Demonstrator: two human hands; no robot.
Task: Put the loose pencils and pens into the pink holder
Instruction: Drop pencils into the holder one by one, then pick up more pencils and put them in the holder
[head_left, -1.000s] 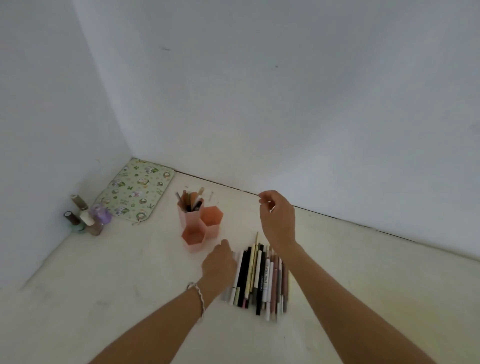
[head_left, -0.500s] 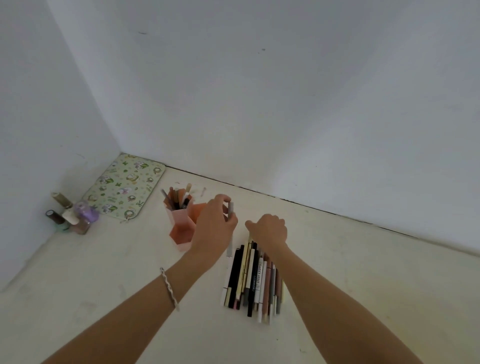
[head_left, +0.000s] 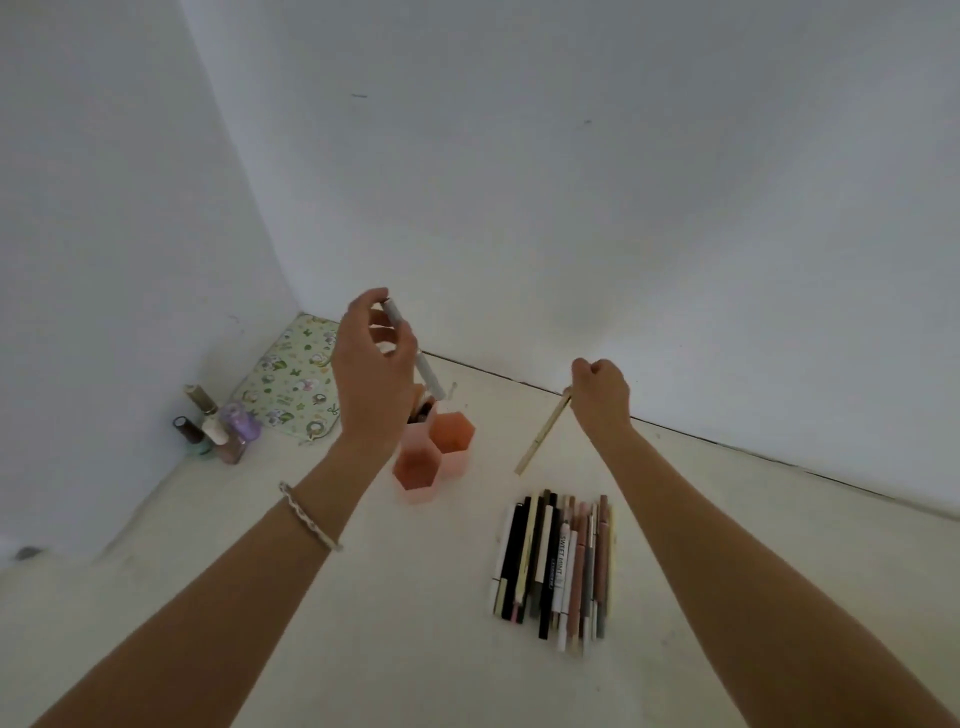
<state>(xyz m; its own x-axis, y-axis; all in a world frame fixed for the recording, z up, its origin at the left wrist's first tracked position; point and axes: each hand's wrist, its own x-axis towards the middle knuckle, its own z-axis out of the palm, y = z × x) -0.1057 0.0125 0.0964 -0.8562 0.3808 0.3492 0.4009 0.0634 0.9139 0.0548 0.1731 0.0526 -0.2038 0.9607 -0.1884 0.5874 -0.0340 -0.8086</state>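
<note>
The pink holder (head_left: 451, 435), made of three hexagonal cups, stands on the cream surface near the back wall. Its far cup holds a few pens, mostly hidden behind my left hand (head_left: 371, 374). That hand pinches a white pen (head_left: 427, 373) tilted above the far cup, tip pointing down. My right hand (head_left: 600, 392) hovers to the right of the holder and grips a thin beige pencil (head_left: 540, 435) that hangs slanted down to the left. Several loose pencils and pens (head_left: 558, 561) lie side by side in a row in front of my right arm.
A floral green mat (head_left: 291, 382) lies in the back left corner. Several small nail polish bottles (head_left: 215, 426) stand beside it against the left wall. White walls close the surface at the back and left.
My left hand has lifted the white pen up over the holder. My right hand has picked a beige pencil from the row and raised it.
</note>
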